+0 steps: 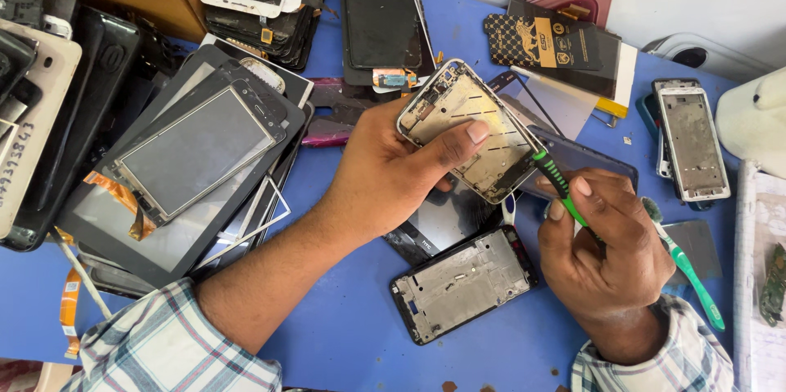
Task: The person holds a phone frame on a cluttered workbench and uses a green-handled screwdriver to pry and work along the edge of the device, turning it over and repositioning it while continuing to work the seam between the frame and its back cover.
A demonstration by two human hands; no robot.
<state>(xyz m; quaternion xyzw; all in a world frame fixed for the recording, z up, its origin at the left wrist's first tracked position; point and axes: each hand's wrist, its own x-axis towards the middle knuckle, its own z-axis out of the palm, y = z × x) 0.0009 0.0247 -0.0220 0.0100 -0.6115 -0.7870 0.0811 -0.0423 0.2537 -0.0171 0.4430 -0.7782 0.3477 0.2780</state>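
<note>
My left hand (pixel 385 171) is closed around a bare metal phone frame (pixel 471 130), thumb pressed flat across its face and the other fingers curled behind it, so it sits tilted above the blue table (pixel 344 335). My right hand (pixel 602 249) is pinched tight on a green-handled screwdriver (pixel 557 183); thumb and forefinger clamp the handle, and the tip meets the frame's lower right edge. A dark phone panel (pixel 585 158) lies just behind the tool, touching the frame's corner. Below my left wrist and just left of my right hand lies another stripped frame with a black rim (pixel 463 281). A green toothbrush (pixel 688 269) rests just right of my right hand. Stacked screens (pixel 192 154) lie well to the left of my left hand.
</note>
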